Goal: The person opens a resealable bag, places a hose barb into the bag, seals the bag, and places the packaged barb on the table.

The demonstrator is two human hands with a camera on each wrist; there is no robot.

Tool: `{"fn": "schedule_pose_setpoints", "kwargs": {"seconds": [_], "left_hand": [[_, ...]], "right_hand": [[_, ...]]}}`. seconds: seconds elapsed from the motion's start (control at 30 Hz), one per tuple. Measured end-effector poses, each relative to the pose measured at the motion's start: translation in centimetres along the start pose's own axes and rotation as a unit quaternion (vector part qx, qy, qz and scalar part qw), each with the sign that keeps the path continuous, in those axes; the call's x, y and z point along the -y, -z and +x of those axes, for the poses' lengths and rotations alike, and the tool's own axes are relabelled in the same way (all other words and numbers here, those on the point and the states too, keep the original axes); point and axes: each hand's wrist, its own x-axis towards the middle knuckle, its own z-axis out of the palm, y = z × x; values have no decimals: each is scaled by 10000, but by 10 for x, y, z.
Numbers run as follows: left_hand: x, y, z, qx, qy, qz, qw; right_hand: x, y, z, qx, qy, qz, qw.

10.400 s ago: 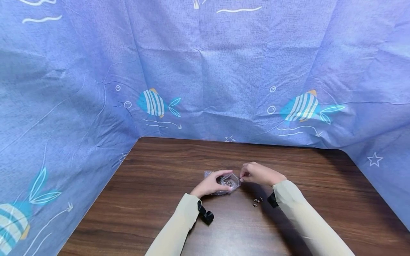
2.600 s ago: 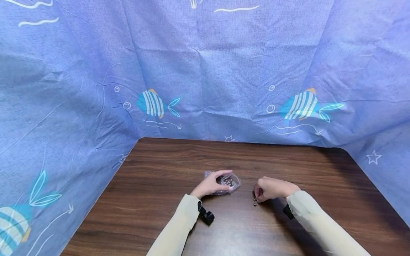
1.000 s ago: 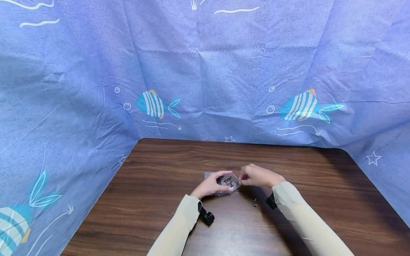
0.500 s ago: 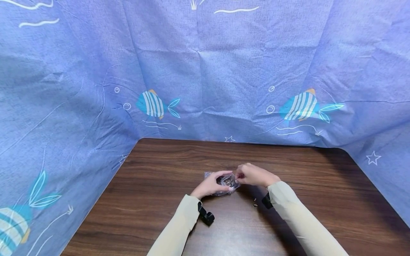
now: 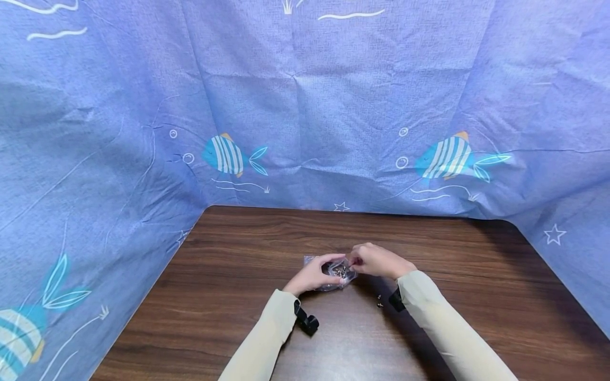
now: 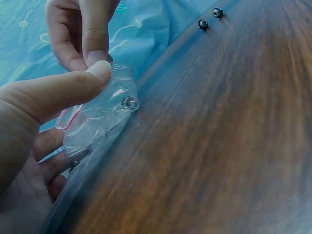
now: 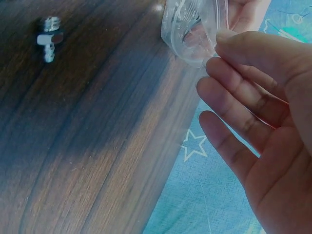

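Note:
My left hand (image 5: 315, 273) grips a clear plastic zip bag (image 6: 97, 124), thumb on one side and fingers curled on the other. The bag's mouth gapes toward the right, and small metal fittings (image 5: 340, 272) show inside. At its right rim is my right hand (image 5: 376, 260), thumb and forefinger pinching the bag's edge; its other fingers (image 7: 226, 139) extend loosely in the right wrist view. Whether a fitting is also between those fingertips I cannot tell. Two loose fittings (image 5: 379, 300) lie on the table nearer me; one fitting (image 7: 49, 39) shows a thread, hex collar and narrow tip.
The dark wood-grain table (image 5: 238, 296) carries everything. Behind it and at its sides hangs a blue cloth (image 5: 295, 116) printed with fish and stars. A black wrist strap (image 5: 306, 319) sits at my left cuff, with another strap (image 5: 396, 300) at my right.
My right hand has gone from the loose fittings to the bag's mouth, then slightly left. Fewer fittings lie on the table than ten seconds ago. My left hand keeps its place.

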Motion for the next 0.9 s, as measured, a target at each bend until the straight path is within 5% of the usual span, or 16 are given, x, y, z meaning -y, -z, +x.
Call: {"fn": "schedule_pose_setpoints", "kwargs": {"seconds": [0.37,0.9], "left_hand": [[0,0,-1,13,-71,26,10000],[1,0,0,-5,-143,106,9998]], "right_hand": [[-1,3,-4,235,-53,399,9989],[-5,12,-23,1030,-742,983,9870]]}}
